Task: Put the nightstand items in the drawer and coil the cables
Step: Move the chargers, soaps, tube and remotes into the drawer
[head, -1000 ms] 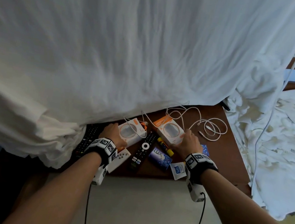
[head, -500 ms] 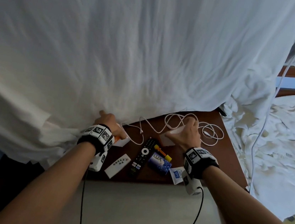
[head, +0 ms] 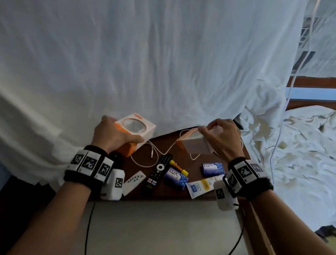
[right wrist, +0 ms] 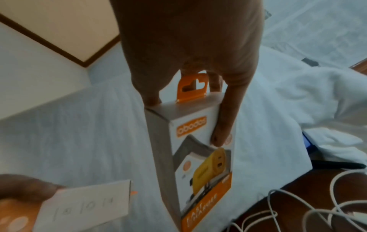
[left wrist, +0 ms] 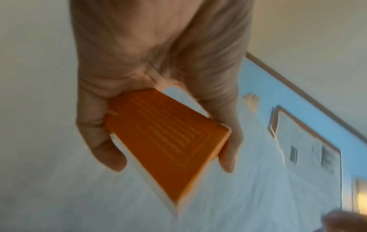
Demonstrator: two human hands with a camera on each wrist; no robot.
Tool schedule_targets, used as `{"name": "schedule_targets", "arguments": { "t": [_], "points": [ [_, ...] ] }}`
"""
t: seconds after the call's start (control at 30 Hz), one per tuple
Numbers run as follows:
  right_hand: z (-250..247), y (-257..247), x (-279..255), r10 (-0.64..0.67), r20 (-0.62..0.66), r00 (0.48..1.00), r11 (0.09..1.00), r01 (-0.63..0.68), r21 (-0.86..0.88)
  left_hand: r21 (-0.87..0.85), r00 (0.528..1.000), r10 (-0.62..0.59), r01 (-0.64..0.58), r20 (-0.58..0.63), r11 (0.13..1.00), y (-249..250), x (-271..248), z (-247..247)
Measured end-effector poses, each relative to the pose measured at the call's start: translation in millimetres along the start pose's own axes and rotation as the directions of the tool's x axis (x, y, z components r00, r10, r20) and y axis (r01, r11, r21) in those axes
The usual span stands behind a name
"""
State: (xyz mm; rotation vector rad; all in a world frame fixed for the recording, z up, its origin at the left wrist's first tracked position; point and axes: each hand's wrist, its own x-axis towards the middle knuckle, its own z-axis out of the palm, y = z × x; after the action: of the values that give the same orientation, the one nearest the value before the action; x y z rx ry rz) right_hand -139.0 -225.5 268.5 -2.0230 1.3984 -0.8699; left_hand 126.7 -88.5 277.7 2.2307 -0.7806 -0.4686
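Observation:
My left hand grips a white and orange charger box, lifted off the brown nightstand; its orange side fills the left wrist view. My right hand holds a second charger box by its top end, also raised; the right wrist view shows its printed face. White cables lie tangled on the wood below and behind the boxes. A black remote, a small white remote, two blue soap packs, a yellow stick and a sachet lie on the top.
A white bedsheet hangs over the back of the nightstand and hides part of it. Crumpled white bedding lies to the right, with a thin white cable hanging down over it. Pale floor is in front.
Both hands have lifted their charger boxes off the nightstand and up toward the sheet. The camera has moved closer.

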Motion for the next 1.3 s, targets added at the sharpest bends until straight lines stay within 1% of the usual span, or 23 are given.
{"name": "schedule_targets", "arguments": {
  "t": [0.07,0.13,0.2,0.27,0.33,0.4,0.47,0.53,0.57,0.63,0.67,0.73,0.8,0.87,0.93,1.03,1.1,1.2,1.23,1.3],
  "points": [
    [-16.4,8.4,-11.8,-0.001,0.026,1.000,1.000,0.001,0.009,-0.240,0.997,-0.045,0.059,0.065,0.969,-2.8,-18.8,11.1],
    [-33.4,21.2,-24.8,0.013,0.069,0.998,1.000,-0.013,-0.009,-0.471,0.985,-0.102,0.157,0.141,0.868,-6.1,-37.5,27.7],
    [-50.9,33.9,-37.5,0.037,0.090,0.995,0.999,-0.038,0.003,-0.619,0.963,-0.132,0.252,0.234,0.743,-10.8,-55.0,49.2],
    [-67.3,49.2,-48.7,0.073,0.119,0.990,0.997,-0.074,0.002,-0.685,0.936,-0.129,0.330,0.328,0.650,-17.2,-72.1,73.0],
    [-83.1,65.1,-60.5,0.126,0.216,0.968,0.992,-0.128,-0.003,-0.698,0.898,-0.108,0.402,0.426,0.592,-22.5,-90.9,95.8],
    [-96.0,83.9,-72.0,0.177,0.297,0.938,0.983,-0.181,-0.017,-0.688,0.839,-0.081,0.493,0.539,0.532,-26.2,-110.0,119.7],
    [-103.6,106.1,-81.3,0.232,0.341,0.911,0.972,-0.234,-0.036,-0.645,0.772,-0.065,0.572,0.633,0.507,-25.4,-136.7,141.3],
    [-106.7,131.2,-89.7,0.294,0.403,0.867,0.955,-0.281,-0.093,-0.582,0.714,-0.085,0.629,0.695,0.515,-30.2,-161.5,163.7],
    [-107.0,144.1,-94.3,0.307,0.442,0.843,0.952,-0.276,-0.136,-0.535,0.681,-0.115,0.658,0.724,0.530,-32.9,-173.7,174.2],
    [-104.5,167.4,-104.9,0.318,0.521,0.792,0.947,-0.235,-0.221,-0.419,0.628,-0.215,0.698,0.748,0.581,-41.9,-193.5,193.9],
    [-101.9,178.4,-111.1,0.319,0.555,0.769,0.945,-0.208,-0.254,-0.369,0.622,-0.268,0.700,0.736,0.611,-47.4,-202.4,202.3],
    [-94.5,198.3,-123.1,0.320,0.613,0.722,0.939,-0.157,-0.306,-0.310,0.632,-0.344,0.694,0.694,0.649,-55.7,-216.8,215.9],
    [-84.9,215.0,-134.3,0.344,0.662,0.665,0.927,-0.131,-0.351,-0.266,0.637,-0.370,0.680,0.676,0.684,-64.1,-227.2,229.1],
    [-74.0,230.4,-144.4,0.361,0.686,0.632,0.922,-0.130,-0.366,-0.218,0.640,-0.374,0.653,0.671,0.726,-73.5,-234.7,242.0],
    [-63.8,243.1,-151.3,0.363,0.701,0.614,0.920,-0.117,-0.374,-0.157,0.627,-0.383,0.633,0.678,0.758,-82.3,-238.8,254.4],
    [-50.6,260.6,-157.4,0.365,0.720,0.590,0.920,-0.108,-0.378,-0.065,0.591,-0.393,0.605,0.705,0.793,-92.7,-241.8,272.3],
    [-43.4,269.4,-158.9,0.357,0.726,0.588,0.923,-0.102,-0.371,-0.021,0.583,-0.406,0.588,0.704,0.808,-97.8,-242.0,285.5],
    [-35.3,276.4,-161.3,0.343,0.740,0.578,0.928,-0.086,-0.362,0.007,0.595,-0.432,0.582,0.678,0.813,-100.7,-245.4,303.6],
    [-32.7,278.6,-162.2,0.340,0.748,0.570,0.928,-0.075,-0.364,0.011,0.591,-0.439,0.588,0.676,0.809,-101.0,-247.0,309.0],
    [-28.4,282.5,-163.8,0.332,0.757,0.563,0.930,-0.062,-0.362,0.016,0.567,-0.438,0.599,0.698,0.801,-103.5,-248.9,318.9]
  ]
}}
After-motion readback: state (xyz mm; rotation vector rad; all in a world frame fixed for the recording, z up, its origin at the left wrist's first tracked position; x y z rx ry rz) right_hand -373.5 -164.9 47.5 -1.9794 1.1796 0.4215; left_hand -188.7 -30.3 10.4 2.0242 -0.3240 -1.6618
